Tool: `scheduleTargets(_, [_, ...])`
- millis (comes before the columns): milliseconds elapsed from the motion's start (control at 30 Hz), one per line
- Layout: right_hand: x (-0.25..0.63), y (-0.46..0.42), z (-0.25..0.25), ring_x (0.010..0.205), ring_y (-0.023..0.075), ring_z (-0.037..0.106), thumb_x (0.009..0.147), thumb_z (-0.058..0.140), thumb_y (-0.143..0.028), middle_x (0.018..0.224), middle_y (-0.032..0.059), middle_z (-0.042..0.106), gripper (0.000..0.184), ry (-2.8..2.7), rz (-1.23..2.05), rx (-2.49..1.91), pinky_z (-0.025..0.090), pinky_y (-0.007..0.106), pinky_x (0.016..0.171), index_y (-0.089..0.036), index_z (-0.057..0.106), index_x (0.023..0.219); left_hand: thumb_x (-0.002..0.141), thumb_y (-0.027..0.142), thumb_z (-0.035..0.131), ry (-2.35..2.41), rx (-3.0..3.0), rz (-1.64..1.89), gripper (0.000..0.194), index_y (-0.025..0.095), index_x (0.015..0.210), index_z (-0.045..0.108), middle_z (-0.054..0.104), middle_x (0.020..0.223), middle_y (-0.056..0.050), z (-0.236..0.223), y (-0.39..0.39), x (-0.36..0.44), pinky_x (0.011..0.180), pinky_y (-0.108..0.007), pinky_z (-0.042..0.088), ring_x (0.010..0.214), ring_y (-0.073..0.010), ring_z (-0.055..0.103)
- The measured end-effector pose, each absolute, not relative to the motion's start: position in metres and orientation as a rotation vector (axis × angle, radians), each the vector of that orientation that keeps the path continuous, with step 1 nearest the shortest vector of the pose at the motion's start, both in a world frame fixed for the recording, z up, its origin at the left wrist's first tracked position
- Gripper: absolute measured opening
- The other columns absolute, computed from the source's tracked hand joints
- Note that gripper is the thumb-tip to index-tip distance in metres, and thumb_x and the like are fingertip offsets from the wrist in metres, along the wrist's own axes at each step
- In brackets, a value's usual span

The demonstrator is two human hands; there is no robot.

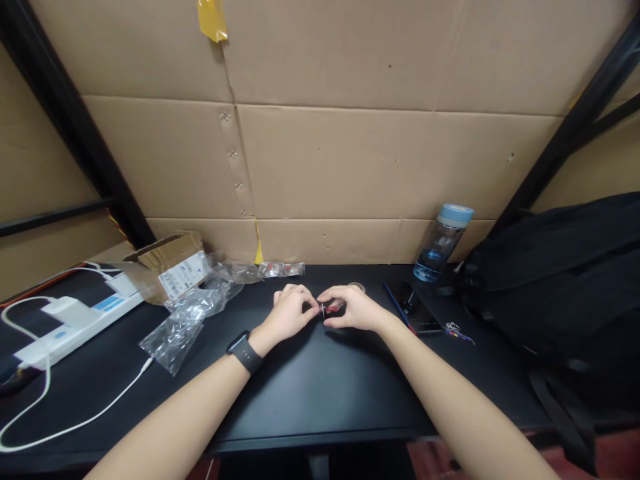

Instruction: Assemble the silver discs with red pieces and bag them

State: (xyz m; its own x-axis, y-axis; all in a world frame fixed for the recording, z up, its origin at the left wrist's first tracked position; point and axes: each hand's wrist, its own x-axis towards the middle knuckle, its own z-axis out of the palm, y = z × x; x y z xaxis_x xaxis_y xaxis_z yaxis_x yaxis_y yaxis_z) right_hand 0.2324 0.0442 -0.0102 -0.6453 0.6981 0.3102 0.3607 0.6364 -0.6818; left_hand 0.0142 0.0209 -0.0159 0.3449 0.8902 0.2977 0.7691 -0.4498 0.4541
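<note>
Both hands meet over the middle of the black desk. Between them is a small dark object with a red part and a pale rim (323, 310), mostly covered by fingers, so its kind does not show. My left hand (289, 312), with a black watch (245, 351) on the wrist, pinches its left side between thumb and fingertips. From the right, my right hand (356, 307) curls thumb and fingers around it. Just behind the right hand, the edge of a round, ring-like thing (357, 287) peeks out.
On the left lie an opened cardboard box (177, 267), clear plastic wrapping (193, 313) and a white power strip (80, 327) with cables. To the right are a phone (414, 308), a keychain (457, 333), a water bottle (443, 243) and a black backpack (560, 287). Cardboard (350, 160) walls the back.
</note>
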Motion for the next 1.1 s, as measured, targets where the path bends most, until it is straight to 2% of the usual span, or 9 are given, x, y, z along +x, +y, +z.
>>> scheduleTargets(167, [0.228,0.049,-0.018,0.078,0.0168,0.071,0.069,0.088,-0.033,0.096,0.0034,0.072,0.043,-2.296,0.680,-0.874,0.056,0.026,0.072,-0.020,0.070,0.106,0.091,0.034,0.066,1.504,2.380,0.746,0.012,0.030,0.086,0.077,0.069,0.103,-0.002,-0.015,0.021,0.014,0.089,-0.043,0.036,0.108,-0.0265,0.054])
scheduleTargets(400, [0.226,0.048,-0.019,0.082,0.0178,0.070,0.071,0.087,-0.027,0.098,0.0028,0.071,0.045,-2.338,0.600,-0.842,0.054,0.027,0.075,-0.022,0.066,0.110,0.091,0.033,0.066,1.477,2.421,0.746,0.011,0.028,0.087,0.075,0.069,0.103,-0.001,-0.017,0.023,0.012,0.087,-0.041,0.036,0.108,-0.0260,0.054])
scheduleTargets(533, [0.225,0.045,-0.015,0.088,0.0197,0.068,0.073,0.085,-0.026,0.098,0.0039,0.071,0.040,-2.366,0.499,-0.817,0.053,0.029,0.080,-0.021,0.067,0.108,0.093,0.032,0.064,1.459,2.444,0.733,0.013,0.028,0.087,0.075,0.069,0.102,-0.002,-0.017,0.023,0.011,0.086,-0.040,0.036,0.107,-0.0258,0.054])
scheduleTargets(800, [0.226,0.043,-0.014,0.088,0.0187,0.068,0.074,0.082,-0.023,0.099,0.0043,0.069,0.038,-2.327,0.548,-0.820,0.054,0.030,0.082,-0.021,0.066,0.108,0.095,0.037,0.059,1.447,2.549,0.682,0.015,0.029,0.095,0.072,0.070,0.108,-0.002,-0.015,0.026,0.006,0.090,-0.043,0.037,0.111,-0.0268,0.053])
scheduleTargets(933, [0.227,0.043,-0.015,0.088,0.0179,0.068,0.073,0.082,-0.022,0.103,0.0048,0.068,0.042,-2.294,0.572,-0.835,0.055,0.030,0.083,-0.021,0.066,0.112,0.095,0.039,0.058,1.788,2.599,0.622,0.022,0.027,0.107,0.072,0.066,0.125,-0.008,-0.010,0.037,-0.021,0.097,-0.049,0.036,0.124,-0.0322,0.048])
scheduleTargets(1000, [0.228,0.043,-0.013,0.090,0.0179,0.069,0.074,0.082,-0.023,0.104,0.0049,0.069,0.043,-2.288,0.565,-0.849,0.055,0.030,0.083,-0.021,0.066,0.114,0.093,0.039,0.058,2.063,2.575,0.514,0.027,0.021,0.106,0.074,0.059,0.138,-0.015,-0.008,0.043,-0.038,0.102,-0.055,0.032,0.135,-0.0385,0.038])
scheduleTargets(1100, [0.229,0.042,-0.011,0.089,0.0178,0.069,0.073,0.082,-0.024,0.103,0.0046,0.070,0.043,-2.284,0.537,-0.874,0.055,0.030,0.081,-0.021,0.067,0.113,0.092,0.043,0.056,2.303,2.442,0.246,0.036,0.015,0.101,0.076,0.055,0.142,-0.022,-0.008,0.049,-0.057,0.104,-0.061,0.030,0.141,-0.0453,0.030])
